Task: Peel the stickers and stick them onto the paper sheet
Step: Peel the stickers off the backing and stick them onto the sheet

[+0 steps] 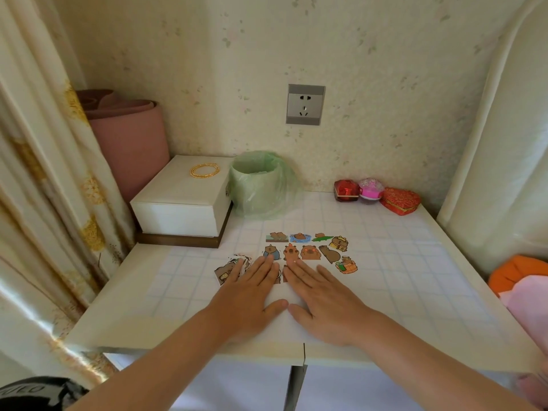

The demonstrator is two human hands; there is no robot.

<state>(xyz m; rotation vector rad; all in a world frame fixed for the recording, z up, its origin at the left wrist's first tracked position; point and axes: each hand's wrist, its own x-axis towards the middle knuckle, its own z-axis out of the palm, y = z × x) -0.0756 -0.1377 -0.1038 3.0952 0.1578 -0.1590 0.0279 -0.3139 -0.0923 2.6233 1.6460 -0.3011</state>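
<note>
Side by side, the left hand (252, 292) and right hand (323, 301) are lying flat with straight fingers, pressing the paper sheet (284, 324) onto the tabletop (415, 277) and gripping nothing. Capybara stickers (308, 251) are sitting just beyond the fingertips, and the left fingers are touching a loose sticker pile (229, 266).

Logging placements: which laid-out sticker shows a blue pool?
The top-row sticker, second from left: a capybara sitting in a round blue pool. No other has water around it.

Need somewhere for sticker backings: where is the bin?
In the head view, the green-lined bin stands at the back of the table, left of centre, just right of the white box.
</note>
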